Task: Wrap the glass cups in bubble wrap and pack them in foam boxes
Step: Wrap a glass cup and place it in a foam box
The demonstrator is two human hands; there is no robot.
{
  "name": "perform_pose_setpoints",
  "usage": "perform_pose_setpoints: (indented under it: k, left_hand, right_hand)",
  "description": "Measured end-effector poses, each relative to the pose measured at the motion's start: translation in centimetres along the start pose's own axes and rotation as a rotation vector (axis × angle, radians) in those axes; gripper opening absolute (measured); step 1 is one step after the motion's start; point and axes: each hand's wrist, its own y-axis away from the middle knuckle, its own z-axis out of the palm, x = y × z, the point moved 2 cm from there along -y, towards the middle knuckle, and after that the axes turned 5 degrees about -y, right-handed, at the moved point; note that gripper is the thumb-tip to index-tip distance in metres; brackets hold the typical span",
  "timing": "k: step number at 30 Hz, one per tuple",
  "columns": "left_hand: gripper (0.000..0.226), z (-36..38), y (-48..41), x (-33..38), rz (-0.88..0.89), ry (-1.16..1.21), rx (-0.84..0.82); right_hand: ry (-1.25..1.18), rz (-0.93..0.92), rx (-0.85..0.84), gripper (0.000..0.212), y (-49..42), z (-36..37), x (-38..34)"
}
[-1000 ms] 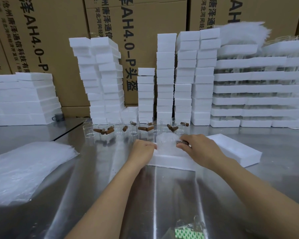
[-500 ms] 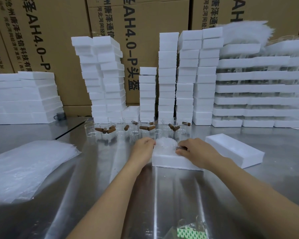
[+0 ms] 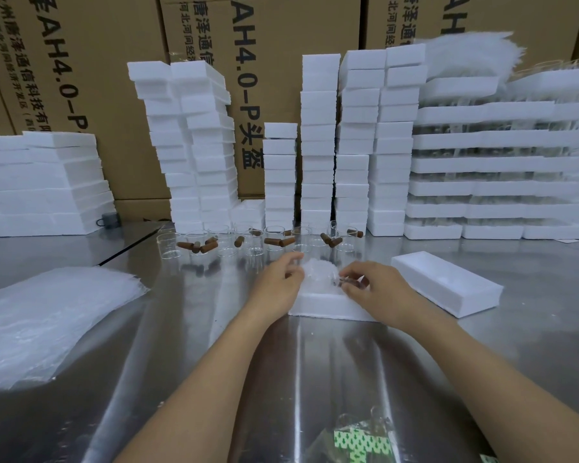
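Cardboard "AH4.0-P" cartons (image 3: 114,78) behind foam boxes (image 3: 318,145).

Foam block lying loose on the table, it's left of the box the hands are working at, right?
No. In the head view the foam block lies loose on the table right of the box, which the left hand and right hand are working at.
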Motion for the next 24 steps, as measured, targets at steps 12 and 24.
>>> perform_pose_setpoints:
  k: [12,24]
  left_hand:
    - [0.090,1.2,0.4,0.6,0.020,-0.137,-0.057]
    - [0.071,2.1,-0.7,0.2,0.063,-0.320,0.031]
  right_hand:
    - [-0.005,0.031,0.063,0.014,-0.2,1.1,-0.4]
    - [-0.122,0.179,-0.045,0.042,-1.2,0.2,-0.8]
